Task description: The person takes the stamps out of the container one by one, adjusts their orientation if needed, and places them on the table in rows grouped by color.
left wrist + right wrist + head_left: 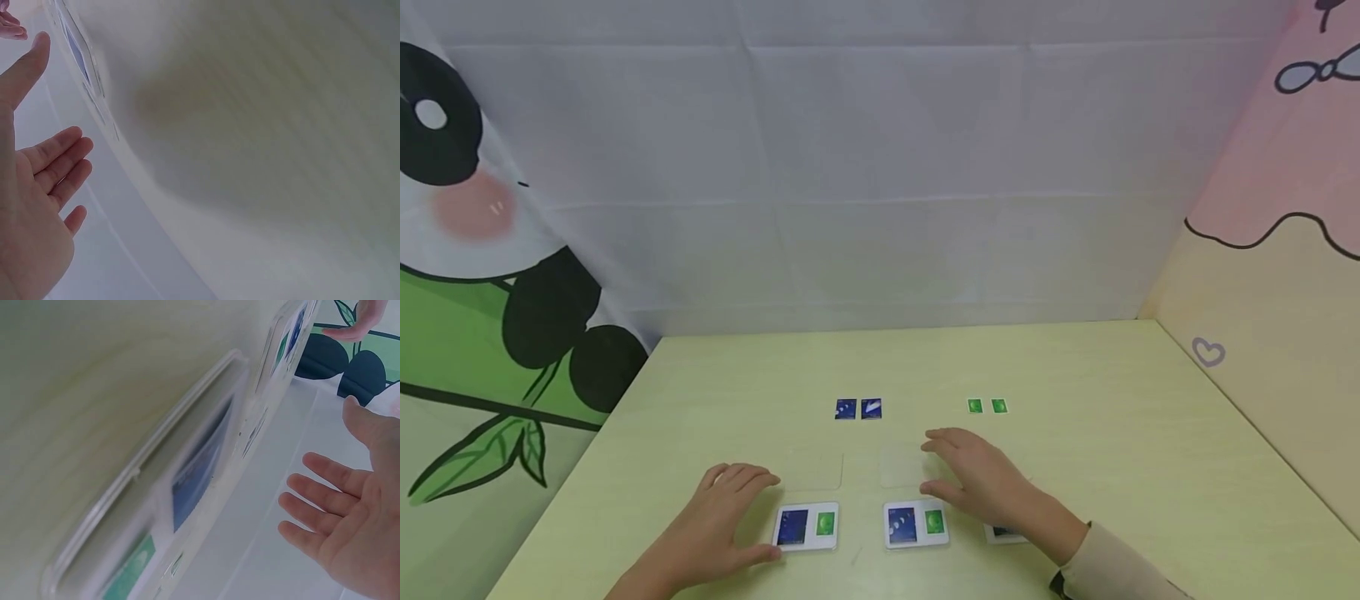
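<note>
My left hand is beside the left white card, fingers spread and thumb near its lower left corner; whether the thumb touches it I cannot tell. In the left wrist view that hand holds nothing. My right hand hovers with loosely bent fingers by a faint clear square, behind the middle white card. Its wrist partly hides a third white card. The left and middle cards each carry a dark blue picture and a green one. In the right wrist view the right hand is unoccupied.
Two small blue squares lie farther back on the pale yellow table, with two small green squares to their right. Another faint clear square lies behind the left card. White cloth hangs behind; printed panels flank the table.
</note>
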A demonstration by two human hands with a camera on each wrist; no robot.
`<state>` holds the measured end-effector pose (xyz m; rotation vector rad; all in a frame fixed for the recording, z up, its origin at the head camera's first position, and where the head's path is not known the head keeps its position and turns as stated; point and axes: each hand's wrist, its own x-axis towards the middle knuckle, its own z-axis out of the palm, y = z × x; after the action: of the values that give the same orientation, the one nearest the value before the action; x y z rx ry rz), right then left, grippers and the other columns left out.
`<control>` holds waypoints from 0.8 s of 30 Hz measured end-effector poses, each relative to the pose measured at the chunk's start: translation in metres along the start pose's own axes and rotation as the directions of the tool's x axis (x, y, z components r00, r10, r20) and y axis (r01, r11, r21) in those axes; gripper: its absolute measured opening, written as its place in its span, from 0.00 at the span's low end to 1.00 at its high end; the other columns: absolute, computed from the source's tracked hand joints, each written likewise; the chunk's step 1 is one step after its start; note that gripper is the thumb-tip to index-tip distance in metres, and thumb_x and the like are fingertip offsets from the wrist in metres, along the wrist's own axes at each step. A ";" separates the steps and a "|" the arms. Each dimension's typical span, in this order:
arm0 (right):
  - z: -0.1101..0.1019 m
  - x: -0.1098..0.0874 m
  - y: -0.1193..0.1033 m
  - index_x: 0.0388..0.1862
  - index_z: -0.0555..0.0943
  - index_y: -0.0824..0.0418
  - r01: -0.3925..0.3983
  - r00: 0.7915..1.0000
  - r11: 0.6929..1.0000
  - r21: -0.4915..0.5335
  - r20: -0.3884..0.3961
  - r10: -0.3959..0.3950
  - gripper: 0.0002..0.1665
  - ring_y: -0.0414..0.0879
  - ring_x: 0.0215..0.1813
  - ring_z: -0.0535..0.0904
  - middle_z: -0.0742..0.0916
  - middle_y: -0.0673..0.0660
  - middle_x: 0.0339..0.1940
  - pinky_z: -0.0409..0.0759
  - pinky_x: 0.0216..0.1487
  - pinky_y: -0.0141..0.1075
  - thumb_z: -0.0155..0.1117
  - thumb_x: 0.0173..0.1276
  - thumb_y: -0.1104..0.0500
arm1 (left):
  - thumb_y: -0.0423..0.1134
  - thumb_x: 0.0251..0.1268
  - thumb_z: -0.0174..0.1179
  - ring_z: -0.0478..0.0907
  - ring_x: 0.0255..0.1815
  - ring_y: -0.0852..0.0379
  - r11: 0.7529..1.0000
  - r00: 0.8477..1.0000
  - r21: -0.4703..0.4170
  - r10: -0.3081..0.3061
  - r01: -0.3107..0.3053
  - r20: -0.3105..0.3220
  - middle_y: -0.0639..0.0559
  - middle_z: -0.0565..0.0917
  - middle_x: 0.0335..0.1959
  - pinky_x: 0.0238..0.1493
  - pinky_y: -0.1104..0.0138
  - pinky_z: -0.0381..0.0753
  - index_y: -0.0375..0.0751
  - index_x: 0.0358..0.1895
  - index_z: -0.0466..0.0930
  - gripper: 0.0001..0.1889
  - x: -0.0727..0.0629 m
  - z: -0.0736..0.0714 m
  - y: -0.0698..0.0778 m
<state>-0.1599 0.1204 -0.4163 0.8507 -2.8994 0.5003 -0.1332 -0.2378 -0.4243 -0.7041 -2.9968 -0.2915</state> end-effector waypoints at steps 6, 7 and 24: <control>0.003 0.001 -0.001 0.60 0.77 0.56 0.005 1.000 1.000 0.007 0.013 -0.005 0.31 0.51 0.68 0.73 0.79 0.54 0.65 0.73 0.66 0.46 0.63 0.64 0.41 | 0.78 0.39 0.60 0.73 0.57 0.54 1.000 1.000 0.003 0.010 -0.010 -0.008 0.57 0.80 0.53 0.63 0.43 0.63 0.49 0.53 0.77 0.43 -0.001 0.003 -0.001; 0.003 0.001 -0.001 0.60 0.76 0.56 0.004 1.000 1.000 0.007 0.019 -0.004 0.30 0.51 0.68 0.73 0.78 0.54 0.66 0.73 0.66 0.46 0.62 0.64 0.41 | 0.78 0.39 0.59 0.73 0.57 0.54 1.000 1.000 0.003 0.014 -0.014 -0.009 0.57 0.80 0.53 0.63 0.43 0.64 0.49 0.53 0.77 0.43 -0.001 0.003 -0.001; 0.002 0.011 -0.012 0.63 0.74 0.57 0.004 0.996 0.999 0.034 0.092 -0.007 0.32 0.51 0.68 0.73 0.78 0.55 0.66 0.73 0.66 0.46 0.62 0.65 0.42 | 0.78 0.39 0.60 0.74 0.56 0.54 0.999 0.999 0.010 0.032 -0.032 0.017 0.58 0.81 0.51 0.63 0.42 0.64 0.50 0.51 0.77 0.41 0.000 0.000 0.001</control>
<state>-0.1629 0.1051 -0.4126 0.9100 -2.9793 0.5250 -0.1328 -0.2373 -0.4246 -0.7568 -2.9976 -0.2693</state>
